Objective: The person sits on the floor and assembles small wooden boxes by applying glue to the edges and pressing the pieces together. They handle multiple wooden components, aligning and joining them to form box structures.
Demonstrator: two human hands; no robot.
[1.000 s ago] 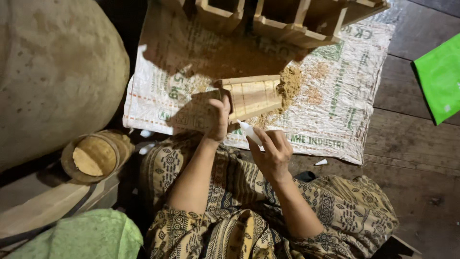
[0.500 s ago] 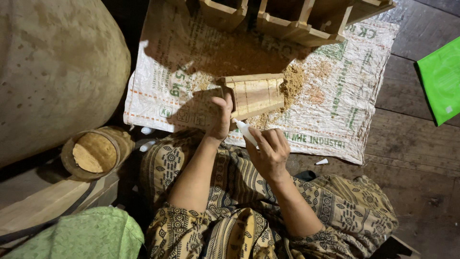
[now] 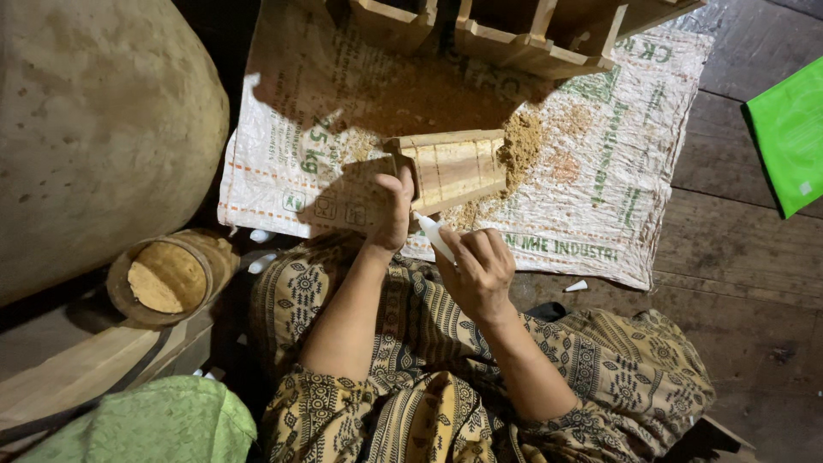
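Observation:
A small tapered wooden box (image 3: 454, 167) lies on a white woven sack (image 3: 600, 214) among heaps of sawdust (image 3: 523, 146). My left hand (image 3: 396, 210) grips the box's near left end, thumb on top. My right hand (image 3: 478, 270) holds a small white tube (image 3: 435, 236), whose tip touches the box's lower front edge. Both forearms reach out over my lap in patterned brown cloth.
More wooden box frames (image 3: 523, 39) stand at the sack's far edge. A big rounded sack (image 3: 94, 129) fills the left. A round bamboo cup of sawdust (image 3: 167, 274) sits at lower left. A green sheet (image 3: 793, 133) lies at right, a small white cap (image 3: 576, 285) on the plank floor.
The view has shifted slightly. My right hand has brought the white tube's tip closer against the box's front edge. The left hand keeps its grip.

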